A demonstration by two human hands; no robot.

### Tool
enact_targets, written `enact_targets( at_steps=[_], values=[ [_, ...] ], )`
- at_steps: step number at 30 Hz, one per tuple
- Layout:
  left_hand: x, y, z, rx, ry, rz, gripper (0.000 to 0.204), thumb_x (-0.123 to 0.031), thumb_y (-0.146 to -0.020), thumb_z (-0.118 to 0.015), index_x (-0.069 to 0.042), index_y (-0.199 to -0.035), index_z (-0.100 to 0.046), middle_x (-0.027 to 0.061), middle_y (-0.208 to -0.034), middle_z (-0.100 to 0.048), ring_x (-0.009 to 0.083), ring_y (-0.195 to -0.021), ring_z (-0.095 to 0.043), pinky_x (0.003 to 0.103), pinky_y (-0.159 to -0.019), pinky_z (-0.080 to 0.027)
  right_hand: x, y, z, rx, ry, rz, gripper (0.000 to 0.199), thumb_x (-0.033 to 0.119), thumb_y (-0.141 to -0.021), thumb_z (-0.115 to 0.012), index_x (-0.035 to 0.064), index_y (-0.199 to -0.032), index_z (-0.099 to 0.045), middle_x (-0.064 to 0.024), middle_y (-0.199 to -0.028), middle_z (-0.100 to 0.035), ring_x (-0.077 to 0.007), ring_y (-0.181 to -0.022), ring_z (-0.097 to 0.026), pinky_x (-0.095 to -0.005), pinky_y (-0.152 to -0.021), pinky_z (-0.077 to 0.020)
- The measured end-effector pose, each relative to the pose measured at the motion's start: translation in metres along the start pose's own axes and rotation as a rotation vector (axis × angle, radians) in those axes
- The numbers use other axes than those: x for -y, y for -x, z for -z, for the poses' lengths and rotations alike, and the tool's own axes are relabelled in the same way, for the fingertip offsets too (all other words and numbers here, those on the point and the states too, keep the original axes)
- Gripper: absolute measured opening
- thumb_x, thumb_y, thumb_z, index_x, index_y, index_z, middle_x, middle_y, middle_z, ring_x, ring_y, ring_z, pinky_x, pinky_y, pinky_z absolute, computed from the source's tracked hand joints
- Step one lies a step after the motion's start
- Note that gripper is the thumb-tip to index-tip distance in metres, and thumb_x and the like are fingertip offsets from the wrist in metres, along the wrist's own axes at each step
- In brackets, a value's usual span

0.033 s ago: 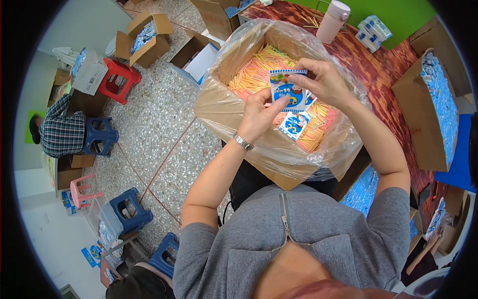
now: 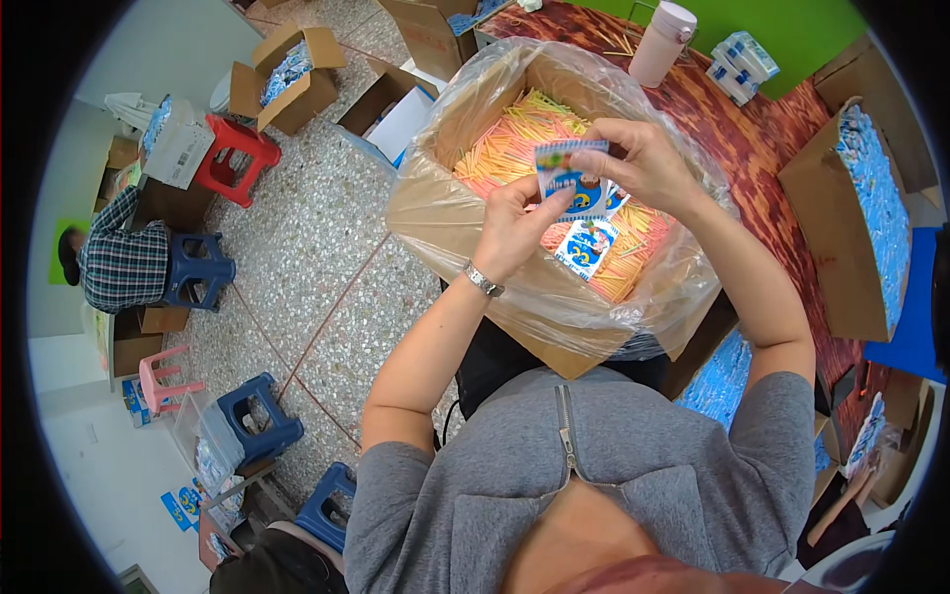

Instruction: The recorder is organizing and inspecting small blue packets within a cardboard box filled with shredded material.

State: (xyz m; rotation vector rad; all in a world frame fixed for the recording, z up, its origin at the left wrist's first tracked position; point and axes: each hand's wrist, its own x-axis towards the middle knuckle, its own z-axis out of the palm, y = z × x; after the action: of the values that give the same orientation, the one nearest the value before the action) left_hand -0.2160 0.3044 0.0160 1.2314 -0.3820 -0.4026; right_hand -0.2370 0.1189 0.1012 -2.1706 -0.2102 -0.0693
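A small blue-and-white printed packet point(image 2: 582, 201) is held above an open carton between my two hands. My left hand point(image 2: 515, 228) pinches its lower left side, thumb across the front. My right hand point(image 2: 645, 163) grips the upper right part, where the top edge looks bent and slightly blurred. Below, a similar packet point(image 2: 586, 249) lies on a heap of thin pink and yellow sticks point(image 2: 520, 139). Part of another packet shows behind the held one. The cardboard carton point(image 2: 430, 203) is lined with clear plastic point(image 2: 554, 332) folded over its rim.
A pink bottle point(image 2: 661, 48) and a stack of small packs point(image 2: 742, 67) stand on the red-patterned table point(image 2: 737, 148). To the right is a carton point(image 2: 841, 228) full of blue packets. Stools, more cartons and a seated person in checked clothing point(image 2: 124, 257) are at left.
The upper part of the held packet has bent over under my right fingers, and its printed front looks more creased. My arms have stayed almost still.
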Motion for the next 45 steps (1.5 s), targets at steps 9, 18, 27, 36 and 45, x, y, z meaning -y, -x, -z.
enact_targets(
  at_steps=[9, 18, 27, 36, 45],
  values=[
    [-0.013, 0.002, 0.018, -0.019, -0.296, -0.048, 0.017, -0.013, -0.083, -0.073, 0.002, -0.082, -0.066, 0.0, -0.071, -0.065, 0.0046, -0.065, -0.058, 0.021, -0.058, -0.048, -0.003, -0.008, -0.011, 0.041, 0.102, 0.272, 0.014, 0.012, -0.09, -0.064, -0.0013, -0.093, -0.064, -0.0033, -0.074, -0.064, -0.0085, -0.069, -0.06, -0.025, -0.062, -0.0487],
    [-0.039, 0.002, 0.065, -0.326, -0.189, -0.217, 0.01, -0.007, -0.085, -0.07, -0.004, -0.083, -0.061, -0.0013, -0.076, -0.063, 0.002, -0.065, -0.053, 0.018, -0.057, -0.043, -0.027, -0.078, -0.058, 0.073, -0.308, 0.096, 0.031, 0.029, -0.097, -0.051, 0.0009, -0.102, -0.063, -0.004, -0.079, -0.063, -0.0111, -0.071, -0.058, -0.0262, -0.064, -0.048],
    [-0.045, 0.012, 0.08, -0.383, -0.198, -0.224, 0.013, -0.007, -0.084, -0.073, -0.003, -0.084, -0.061, -0.0004, -0.08, -0.064, 0.0022, -0.068, -0.054, 0.018, -0.06, -0.043, -0.092, -0.107, -0.143, 0.492, 0.749, -0.223, 0.035, 0.035, -0.083, -0.063, 0.0033, -0.095, -0.07, -0.0177, -0.097, -0.069, -0.0325, -0.094, -0.066, -0.0436, -0.076, -0.0527],
    [-0.043, 0.01, 0.081, -0.377, -0.183, -0.226, 0.012, -0.007, -0.084, -0.073, -0.003, -0.084, -0.061, -0.001, -0.08, -0.064, 0.0022, -0.068, -0.053, 0.018, -0.06, -0.043, -0.084, -0.116, -0.161, 0.705, 0.858, -0.36, 0.026, 0.012, -0.081, -0.061, 0.0094, -0.105, -0.072, -0.0107, -0.113, -0.067, -0.0265, -0.106, -0.064, -0.0409, -0.08, -0.0509],
    [-0.039, 0.008, 0.085, -0.378, -0.236, -0.233, 0.013, -0.008, -0.085, -0.072, -0.003, -0.081, -0.06, -0.0016, -0.076, -0.063, 0.0016, -0.065, -0.052, 0.018, -0.057, -0.042, -0.097, -0.109, -0.154, 0.695, 0.842, -0.242, 0.024, 0.015, -0.08, -0.056, 0.0039, -0.096, -0.072, -0.0153, -0.098, -0.07, -0.0316, -0.093, -0.067, -0.0434, -0.072, -0.0517]
  ],
)
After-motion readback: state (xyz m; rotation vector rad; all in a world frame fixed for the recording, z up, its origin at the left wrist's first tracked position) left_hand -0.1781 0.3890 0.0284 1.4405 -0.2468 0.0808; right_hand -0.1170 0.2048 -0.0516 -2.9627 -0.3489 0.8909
